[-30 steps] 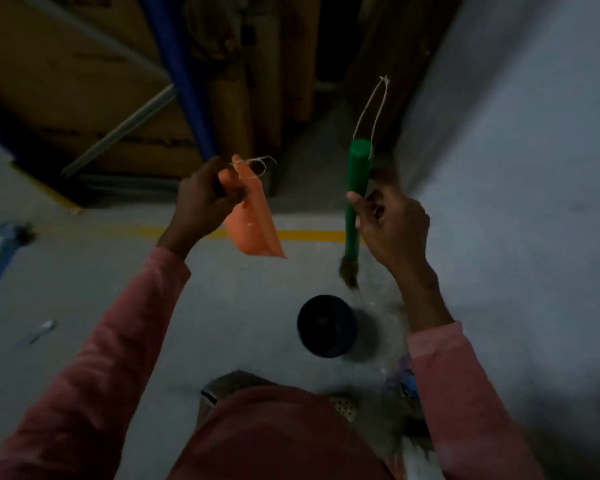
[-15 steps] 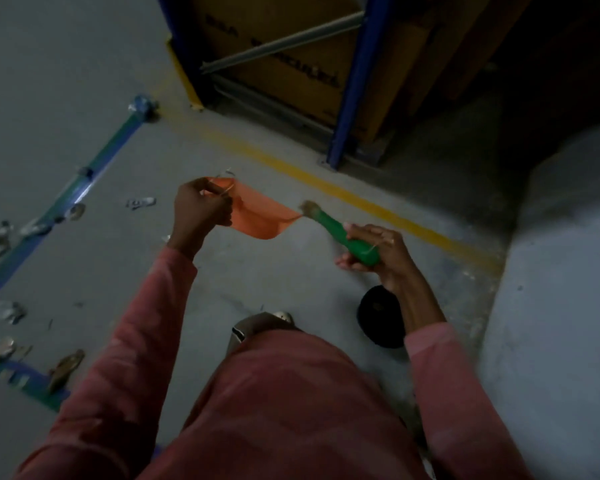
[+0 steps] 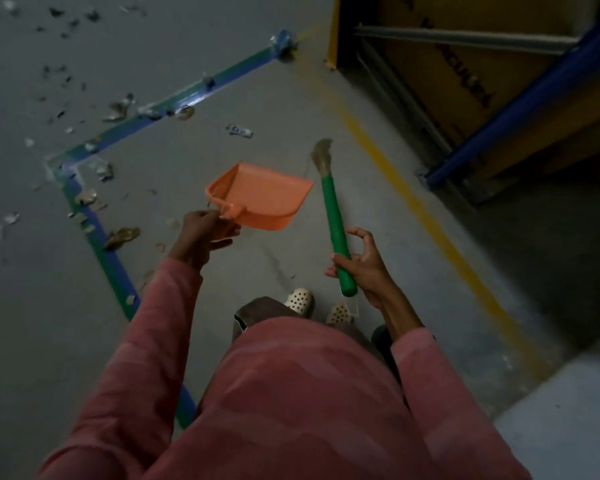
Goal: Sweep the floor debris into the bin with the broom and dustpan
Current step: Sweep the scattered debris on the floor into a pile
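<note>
The scattered grey and brown floor debris point(image 3: 118, 110) now fills the view from 9 to 11 o'clock. A second ago the view held the bin below the hands, with the dustpan tipped mouth-down and the broom upright above it. The view has since swung to the litter, the dustpan has levelled out and the broom has tilted forward. Judgement: one emptying pass is complete and the next collection pass is starting, with most of the debris still on the floor.

The debris lies on the grey concrete floor point(image 3: 291, 98), mostly along and beyond the blue-green tape line point(image 3: 174, 98). The nearest scraps point(image 3: 122, 235) sit at 9 o'clock of the left hand point(image 3: 201, 237), near it but apart. No piece touches either hand or either tool.

The left hand's fingers point(image 3: 222, 243) pinch the handle of the orange plastic dustpan point(image 3: 260, 195). The pan body extends from them toward 1 o'clock and appears clear of the floor.

The right hand point(image 3: 361, 265) grips the butt end of the green-handled hand broom point(image 3: 333, 220), with the index finger lifted off. The bristles point to 12 o'clock, just beside the pan at 3 o'clock of it.

A dark rounded shape point(image 3: 380, 336), judged to be the bin, is largely hidden behind the right forearm at 5 o'clock. A yellow floor line point(image 3: 413, 202) runs past at 3 o'clock.
</note>
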A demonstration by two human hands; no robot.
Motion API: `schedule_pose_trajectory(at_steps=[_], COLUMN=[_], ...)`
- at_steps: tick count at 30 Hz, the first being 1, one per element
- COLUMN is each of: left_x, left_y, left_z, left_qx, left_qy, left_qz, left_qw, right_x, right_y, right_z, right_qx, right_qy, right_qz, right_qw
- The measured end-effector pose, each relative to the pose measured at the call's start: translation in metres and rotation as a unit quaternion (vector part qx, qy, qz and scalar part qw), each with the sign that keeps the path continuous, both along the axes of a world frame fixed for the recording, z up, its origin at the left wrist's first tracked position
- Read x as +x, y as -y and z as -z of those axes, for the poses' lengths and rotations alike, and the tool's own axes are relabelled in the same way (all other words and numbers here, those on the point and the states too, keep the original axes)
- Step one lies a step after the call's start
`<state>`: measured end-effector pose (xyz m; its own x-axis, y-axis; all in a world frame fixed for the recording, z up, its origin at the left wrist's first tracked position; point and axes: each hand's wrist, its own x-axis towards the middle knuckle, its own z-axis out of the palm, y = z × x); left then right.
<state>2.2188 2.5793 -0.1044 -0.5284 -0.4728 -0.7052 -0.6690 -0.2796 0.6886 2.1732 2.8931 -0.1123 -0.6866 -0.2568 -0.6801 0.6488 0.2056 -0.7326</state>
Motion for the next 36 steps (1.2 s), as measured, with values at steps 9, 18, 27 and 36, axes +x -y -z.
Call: schedule_pose_trajectory(at_steps=[9,18,27,36], left_x=[0.051,0.075,0.076,0.062], left_y=[-0.089,-0.152,-0.170,-0.180], left_z=[0.033,0.052,0.061,0.054], left_qx=[0.001,-0.429,-0.462,-0.444], left_qy=[0.088,0.124,0.118,0.081], left_qz=[-0.036,0.073,0.216,0.121], left_qw=[0.995,0.892,0.852,0.884], right_x=[-0.034,-0.032,-0.040,-0.049], right_y=[-0.024,-0.036,-0.045,-0.039], right_z=[0.025,0.028,0.030,0.024], right_qx=[0.141,0.206,0.160,0.129], right_qy=[-0.036,-0.095,-0.092,-0.108], right_qz=[-0.104,-0.160,-0.178,-0.186], right_qw=[0.984,0.961,0.967,0.968])
